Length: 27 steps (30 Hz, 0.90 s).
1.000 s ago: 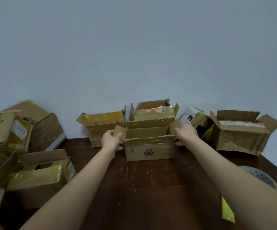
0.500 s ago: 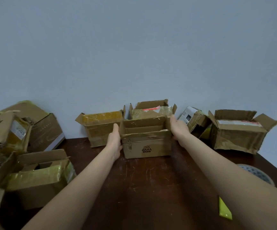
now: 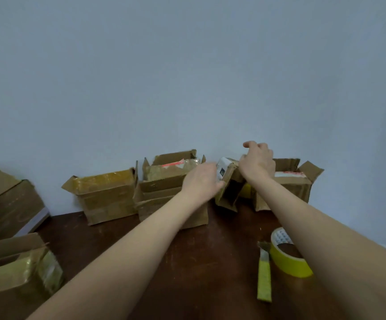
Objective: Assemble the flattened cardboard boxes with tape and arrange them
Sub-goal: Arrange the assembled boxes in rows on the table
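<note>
Wall [image 3: 187, 77] is blue-grey and fills the upper half of my feed. Below it is a dark wood table [image 3: 199, 262], scratched. A big brown box [image 3: 9, 204] sits far left, blurred. The front-left box [image 3: 14, 273] is at the near edge, with glossy yellowish tape and one flap up. In the row along the wall, the yellow-taped box [image 3: 108, 195] has its flaps open. Just right of it is the rear box [image 3: 171, 167] with a red-and-white label. The front box [image 3: 159, 199] sits against it, partly behind my view of the left forearm. The right box [image 3: 296, 181] ends the row, flaps open. The small box [image 3: 227, 188] stands tilted between the centre pair and the right box, white label upper left, dark open end facing me. Left hand [image 3: 201, 181] touches its label side. Right hand [image 3: 256, 162] is over its top with fingers curled. The hands are apart, one on each side, and I can't tell if either one grips. The yellow tape roll [image 3: 289, 259] lies near right, half under the right forearm. The loose tape strip [image 3: 264, 280] runs from it toward me.
</note>
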Tool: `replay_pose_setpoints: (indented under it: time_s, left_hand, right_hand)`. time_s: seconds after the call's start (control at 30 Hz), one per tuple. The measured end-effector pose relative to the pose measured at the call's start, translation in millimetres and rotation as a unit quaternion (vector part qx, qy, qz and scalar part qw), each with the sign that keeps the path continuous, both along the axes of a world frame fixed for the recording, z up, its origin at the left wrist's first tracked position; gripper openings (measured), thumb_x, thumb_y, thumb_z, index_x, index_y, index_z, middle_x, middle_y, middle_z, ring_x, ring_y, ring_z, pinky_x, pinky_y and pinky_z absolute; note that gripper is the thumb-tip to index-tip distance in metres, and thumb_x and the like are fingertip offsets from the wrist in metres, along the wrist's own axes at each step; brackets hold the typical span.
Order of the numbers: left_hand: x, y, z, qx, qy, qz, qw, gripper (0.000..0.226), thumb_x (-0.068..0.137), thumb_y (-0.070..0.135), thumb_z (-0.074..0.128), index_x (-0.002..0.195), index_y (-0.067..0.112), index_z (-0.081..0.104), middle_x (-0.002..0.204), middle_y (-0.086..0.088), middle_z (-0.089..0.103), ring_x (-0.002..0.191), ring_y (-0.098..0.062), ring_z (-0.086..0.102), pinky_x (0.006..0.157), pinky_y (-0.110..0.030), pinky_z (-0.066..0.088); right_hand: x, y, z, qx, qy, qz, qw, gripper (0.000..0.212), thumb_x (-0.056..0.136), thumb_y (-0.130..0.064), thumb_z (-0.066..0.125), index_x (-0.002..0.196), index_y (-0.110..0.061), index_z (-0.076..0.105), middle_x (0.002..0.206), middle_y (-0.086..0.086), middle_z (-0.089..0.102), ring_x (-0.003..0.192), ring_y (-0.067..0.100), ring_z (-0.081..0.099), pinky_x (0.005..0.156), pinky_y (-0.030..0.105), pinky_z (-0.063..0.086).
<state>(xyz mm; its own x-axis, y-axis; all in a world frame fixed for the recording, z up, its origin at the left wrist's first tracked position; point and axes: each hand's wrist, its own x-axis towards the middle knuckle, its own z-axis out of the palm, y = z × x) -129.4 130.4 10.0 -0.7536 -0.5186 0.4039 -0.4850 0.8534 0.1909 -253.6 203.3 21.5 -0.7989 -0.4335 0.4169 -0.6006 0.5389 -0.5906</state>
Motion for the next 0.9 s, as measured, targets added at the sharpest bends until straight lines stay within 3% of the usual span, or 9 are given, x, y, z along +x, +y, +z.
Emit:
replay_pose_setpoints:
  time_s: [0.17, 0.27, 0.4, 0.53, 0.67, 0.73, 0.8, 0.9]
  left_hand:
    - [-63.4, 0.5, -15.8, 0.054, -0.093, 0.025, 0.994, 0.054, 0.085, 0.03, 0.064, 0.126, 0.001, 0.044, 0.12, -0.015, 0.057, 0.112, -0.032, 0.055, 0.085, -0.039, 0.047]
    - [-75.6, -4.0, -22.6, 0.036, -0.09, 0.054, 0.994, 0.039, 0.092, 0.015, 0.052, 0.127, 0.0, 0.046, 0.122, -0.018, 0.056, 0.113, -0.034, 0.054, 0.084, -0.038, 0.045]
    - [-72.5, -12.0, -8.0, 0.003, -0.02, 0.088, 0.996, 0.022, 0.091, 0.003, 0.042, 0.104, -0.002, 0.059, 0.109, -0.02, 0.062, 0.103, -0.036, 0.059, 0.077, -0.038, 0.047]
    - [-55.0, -21.6, 30.9, 0.069, 0.09, 0.095, 0.989, 0.019, 0.09, 0.006, 0.042, 0.075, 0.001, 0.053, 0.071, -0.008, 0.054, 0.077, -0.03, 0.058, 0.063, -0.034, 0.043]
    - [-27.1, -20.0, 69.4, 0.069, 0.173, 0.093, 0.978, 0.03, 0.092, 0.014, 0.042, 0.063, 0.012, 0.045, 0.065, -0.002, 0.049, 0.068, -0.023, 0.05, 0.054, -0.029, 0.034]
    - [-10.6, -12.1, 86.3, 0.037, 0.182, 0.082, 0.979, 0.03, 0.09, 0.014, 0.042, 0.061, 0.013, 0.044, 0.062, 0.0, 0.046, 0.065, -0.022, 0.046, 0.049, -0.029, 0.028]
    - [5.6, -1.3, 99.1, -0.013, 0.178, 0.078, 0.981, 0.025, 0.089, 0.017, 0.044, 0.068, 0.009, 0.055, 0.063, -0.002, 0.052, 0.067, -0.025, 0.05, 0.05, -0.029, 0.029]
    - [31.8, 14.4, 109.4, -0.094, 0.151, 0.071, 0.982, 0.024, 0.09, 0.023, 0.046, 0.085, 0.011, 0.067, 0.079, -0.006, 0.063, 0.079, -0.029, 0.057, 0.058, -0.03, 0.036]
  right_hand:
    - [-30.3, 5.3, -19.8, 0.052, -0.037, -0.012, 0.998, 0.038, 0.099, -0.029, 0.042, 0.136, -0.023, 0.048, 0.141, 0.009, 0.041, 0.129, 0.03, 0.039, 0.102, 0.044, 0.038]
    - [-41.6, 5.7, -30.0, 0.05, -0.04, 0.002, 0.998, 0.039, 0.099, -0.038, 0.039, 0.132, -0.02, 0.05, 0.134, 0.01, 0.048, 0.122, 0.031, 0.047, 0.099, 0.045, 0.042]
    - [-48.4, 6.9, -33.4, -0.04, -0.125, 0.028, 0.991, 0.043, 0.103, -0.039, 0.025, 0.124, -0.013, 0.052, 0.121, 0.01, 0.058, 0.101, 0.028, 0.053, 0.082, 0.037, 0.041]
    - [-51.3, 12.3, -38.4, -0.127, -0.198, 0.06, 0.97, 0.047, 0.103, -0.036, 0.02, 0.12, -0.007, 0.053, 0.119, 0.014, 0.058, 0.096, 0.026, 0.049, 0.079, 0.034, 0.034]
    - [-37.8, 25.2, -15.2, -0.277, -0.188, 0.054, 0.941, 0.042, 0.1, -0.043, 0.033, 0.123, -0.012, 0.049, 0.121, 0.007, 0.054, 0.1, 0.021, 0.052, 0.085, 0.036, 0.04]
    - [-21.4, 31.0, 9.2, -0.326, -0.157, 0.1, 0.927, 0.048, 0.095, -0.051, 0.045, 0.128, -0.017, 0.046, 0.127, 0.003, 0.049, 0.107, 0.016, 0.051, 0.09, 0.036, 0.044]
    - [2.2, 32.9, 33.5, -0.297, -0.116, 0.169, 0.932, 0.063, 0.084, -0.059, 0.058, 0.133, -0.022, 0.043, 0.131, -0.001, 0.045, 0.115, 0.014, 0.048, 0.095, 0.035, 0.044]
    - [38.5, 31.0, 60.9, -0.097, -0.042, 0.178, 0.978, 0.079, 0.068, -0.067, 0.067, 0.132, -0.025, 0.047, 0.129, 0.0, 0.047, 0.118, 0.02, 0.049, 0.093, 0.042, 0.047]
